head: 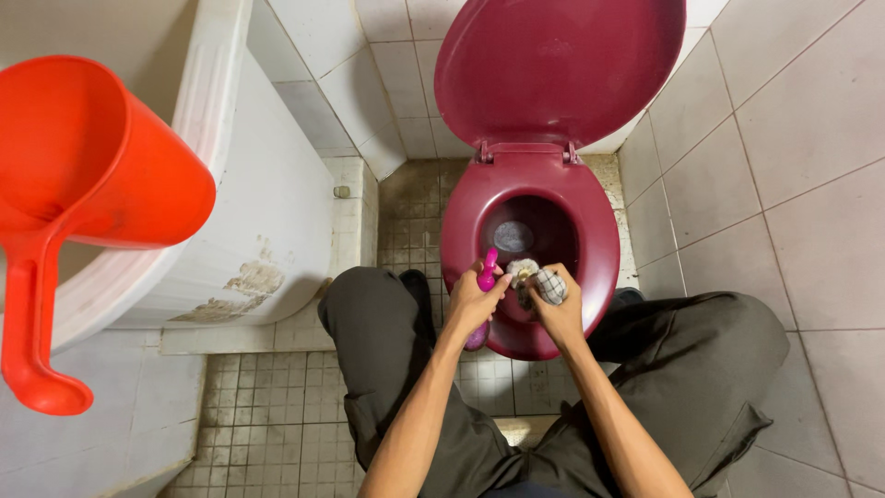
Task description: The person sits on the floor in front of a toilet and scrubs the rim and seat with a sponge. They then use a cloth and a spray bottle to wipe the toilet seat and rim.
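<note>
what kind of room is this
Most likely a small tiled bathroom: a maroon toilet with raised lid, pale square wall tiles, and an orange plastic water scoop by a white tank.

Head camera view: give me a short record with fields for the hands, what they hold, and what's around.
left hand: grips pink brush handle at the bowl's front rim
right hand: holds checked cloth over the rim
toilet: maroon, lid raised
left side: red scoop on white tub
floor: small grey tiles

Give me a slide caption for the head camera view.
Left hand gripping a pink brush, right hand holding a checked cloth over the maroon toilet bowl.
</note>
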